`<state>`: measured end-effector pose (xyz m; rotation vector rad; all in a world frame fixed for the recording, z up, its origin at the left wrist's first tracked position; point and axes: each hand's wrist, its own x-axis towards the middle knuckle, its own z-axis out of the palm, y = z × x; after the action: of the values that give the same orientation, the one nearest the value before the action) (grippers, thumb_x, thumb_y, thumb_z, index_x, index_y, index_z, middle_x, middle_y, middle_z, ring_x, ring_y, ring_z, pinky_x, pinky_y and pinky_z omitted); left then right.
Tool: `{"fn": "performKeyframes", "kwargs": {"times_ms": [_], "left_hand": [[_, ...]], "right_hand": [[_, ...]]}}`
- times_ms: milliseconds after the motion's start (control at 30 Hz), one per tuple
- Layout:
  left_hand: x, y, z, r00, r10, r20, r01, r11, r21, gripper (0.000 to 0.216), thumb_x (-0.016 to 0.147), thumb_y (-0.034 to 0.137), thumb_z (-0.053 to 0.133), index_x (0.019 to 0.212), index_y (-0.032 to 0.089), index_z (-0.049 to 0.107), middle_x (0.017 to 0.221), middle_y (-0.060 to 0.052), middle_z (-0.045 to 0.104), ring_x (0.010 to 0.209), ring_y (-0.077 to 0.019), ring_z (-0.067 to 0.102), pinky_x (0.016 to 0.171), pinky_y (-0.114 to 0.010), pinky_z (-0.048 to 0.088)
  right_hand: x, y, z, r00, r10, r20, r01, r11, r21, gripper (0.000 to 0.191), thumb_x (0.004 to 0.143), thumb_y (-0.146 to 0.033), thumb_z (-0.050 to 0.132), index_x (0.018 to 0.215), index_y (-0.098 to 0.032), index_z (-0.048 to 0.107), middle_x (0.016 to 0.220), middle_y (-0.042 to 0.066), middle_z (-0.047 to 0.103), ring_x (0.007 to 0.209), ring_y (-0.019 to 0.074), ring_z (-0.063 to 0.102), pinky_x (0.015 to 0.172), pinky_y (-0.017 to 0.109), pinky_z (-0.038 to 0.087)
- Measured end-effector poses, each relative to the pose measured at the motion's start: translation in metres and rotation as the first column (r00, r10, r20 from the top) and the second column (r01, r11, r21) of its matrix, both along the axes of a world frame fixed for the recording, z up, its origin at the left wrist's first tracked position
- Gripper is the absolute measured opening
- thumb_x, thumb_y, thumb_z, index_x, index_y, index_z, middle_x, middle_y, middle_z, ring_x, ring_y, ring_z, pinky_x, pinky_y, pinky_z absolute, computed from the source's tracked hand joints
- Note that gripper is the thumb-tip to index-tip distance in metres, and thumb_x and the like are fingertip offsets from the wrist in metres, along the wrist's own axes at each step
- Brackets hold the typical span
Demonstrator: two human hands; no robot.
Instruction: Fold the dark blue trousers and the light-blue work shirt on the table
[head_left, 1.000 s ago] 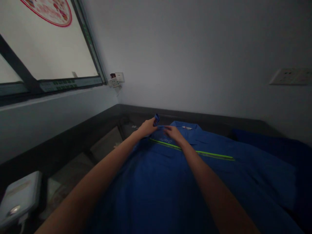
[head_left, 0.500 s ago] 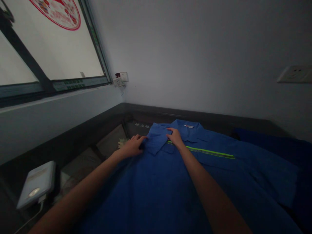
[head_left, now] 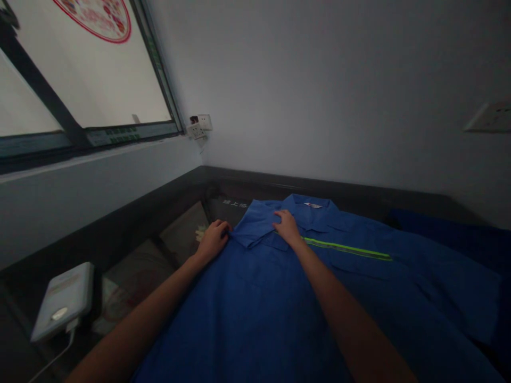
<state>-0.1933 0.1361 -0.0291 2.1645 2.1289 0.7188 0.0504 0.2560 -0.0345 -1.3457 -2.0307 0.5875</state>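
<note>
Fingers of left hand (head_left: 213, 239) curled, knuckles up, gripping edge of blue shirt (head_left: 279, 319) at folded sleeve (head_left: 255, 226). Right hand (head_left: 286, 226) flat, fingers loosely spread, pressing down on sleeve near collar (head_left: 309, 207). Shirt lies spread on dark table (head_left: 171, 234), centre frame running out to 4 o'clock, yellow-green stripe (head_left: 351, 250) across chest. White device (head_left: 64, 300) with cable at 8 o'clock. Window (head_left: 80, 80) at 10 o'clock, wall sockets (head_left: 199, 126) beside it.

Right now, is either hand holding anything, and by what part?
Neither hand lifts anything. The left hand grips the blue shirt at its folded sleeve edge; the right hand presses flat beside the collar.
</note>
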Motion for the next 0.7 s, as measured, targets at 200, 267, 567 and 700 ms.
{"fn": "performKeyframes", "kwargs": {"times_ms": [200, 267, 567, 700], "left_hand": [[-0.006, 0.003, 0.014, 0.999, -0.038, -0.035, 0.036, 0.997, -0.070, 0.026, 0.072, 0.015, 0.055, 0.093, 0.020, 0.068, 0.104, -0.008, 0.057, 0.101, -0.0250, 0.056, 0.094, -0.038, 0.045], [0.000, 0.000, 0.023, 0.998, -0.051, -0.041, 0.050, 0.998, -0.032, 0.028, 0.073, 0.015, 0.054, 0.097, 0.019, 0.068, 0.108, -0.009, 0.057, 0.104, -0.0250, 0.055, 0.097, -0.039, 0.044], [0.036, -0.010, 0.006, 0.932, -0.328, -0.158, 0.319, 0.944, -0.080, 0.044, 0.094, 0.027, 0.038, 0.135, 0.014, 0.045, 0.147, -0.013, 0.040, 0.139, -0.0242, 0.030, 0.114, -0.042, 0.029], [0.034, -0.012, -0.005, 0.924, -0.313, -0.221, 0.298, 0.949, -0.100, 0.050, 0.096, 0.031, 0.037, 0.142, 0.012, 0.038, 0.152, -0.017, 0.030, 0.142, -0.0265, 0.024, 0.115, -0.045, 0.024]], "right_hand": [[0.003, -0.018, 0.010, 0.971, -0.073, 0.227, 0.052, 0.994, 0.095, 0.036, 0.083, -0.020, 0.055, 0.117, -0.021, 0.065, 0.134, 0.011, 0.047, 0.110, 0.0258, 0.057, 0.093, 0.037, 0.047], [0.002, -0.022, 0.019, 0.970, -0.095, 0.222, 0.064, 0.988, 0.141, 0.033, 0.086, -0.021, 0.051, 0.116, -0.019, 0.065, 0.131, 0.013, 0.048, 0.112, 0.0270, 0.054, 0.093, 0.038, 0.046], [-0.062, 0.004, 0.033, 0.925, 0.204, 0.320, -0.255, 0.959, 0.126, 0.046, 0.091, -0.009, 0.032, 0.134, -0.006, 0.050, 0.136, 0.014, 0.052, 0.129, 0.0188, 0.043, 0.109, 0.030, 0.029], [-0.089, 0.021, 0.024, 0.900, 0.238, 0.366, -0.282, 0.957, 0.073, 0.046, 0.095, -0.015, 0.031, 0.137, -0.001, 0.045, 0.143, 0.018, 0.045, 0.135, 0.0195, 0.037, 0.111, 0.031, 0.024]]}}
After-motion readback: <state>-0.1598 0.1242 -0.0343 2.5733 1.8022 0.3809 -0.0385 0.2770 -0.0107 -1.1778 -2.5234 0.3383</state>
